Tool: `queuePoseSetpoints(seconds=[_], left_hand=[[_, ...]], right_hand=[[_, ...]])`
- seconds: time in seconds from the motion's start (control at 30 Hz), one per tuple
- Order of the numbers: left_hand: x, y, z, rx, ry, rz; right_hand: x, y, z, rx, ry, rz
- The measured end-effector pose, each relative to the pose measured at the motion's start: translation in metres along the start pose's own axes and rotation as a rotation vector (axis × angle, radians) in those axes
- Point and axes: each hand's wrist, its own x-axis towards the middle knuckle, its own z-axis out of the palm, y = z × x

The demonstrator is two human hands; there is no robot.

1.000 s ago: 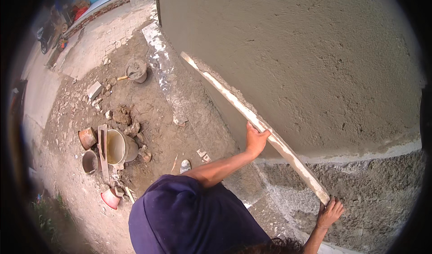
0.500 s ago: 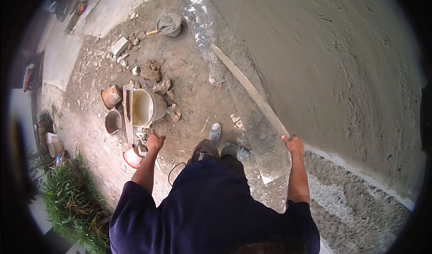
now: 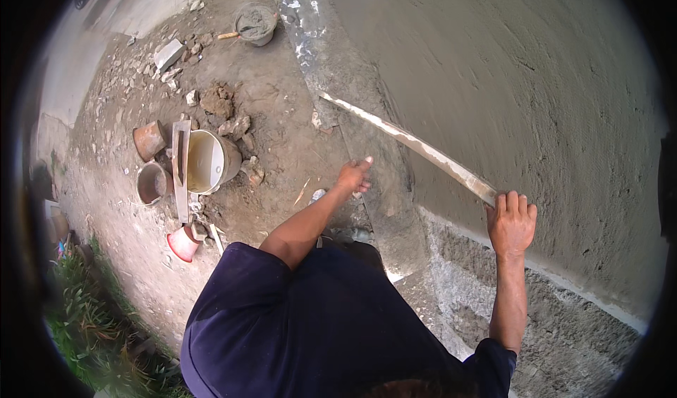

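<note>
– Gripping what?
– Right hand (image 3: 512,224) clasps near end of board (image 3: 438,157); left hand (image 3: 352,178) empty, half-curled.
– Board where?
– Slanting across the wall's (image 3: 493,66) bottom edge; far end over ground (image 3: 278,140).

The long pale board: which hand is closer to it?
Right: the right hand grips the near end of the board; the left hand is empty and off it, below and left of its middle in the picture.
</note>
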Motion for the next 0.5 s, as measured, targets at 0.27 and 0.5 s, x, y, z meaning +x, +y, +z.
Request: queuePoseSetpoints(seconds=[0.27,0.5], left_hand=[[-0.003,-0.046,0.125,-0.319,-0.086,-0.293],[-0.096,-0.036,0.2,-0.329,-0.061,-0.121]], right_hand=[[-0.122,0.042,-0.111,-0.149,-0.062,-0.153],[-0.27,0.098,-0.103,-0.193,0.011,0.047]])
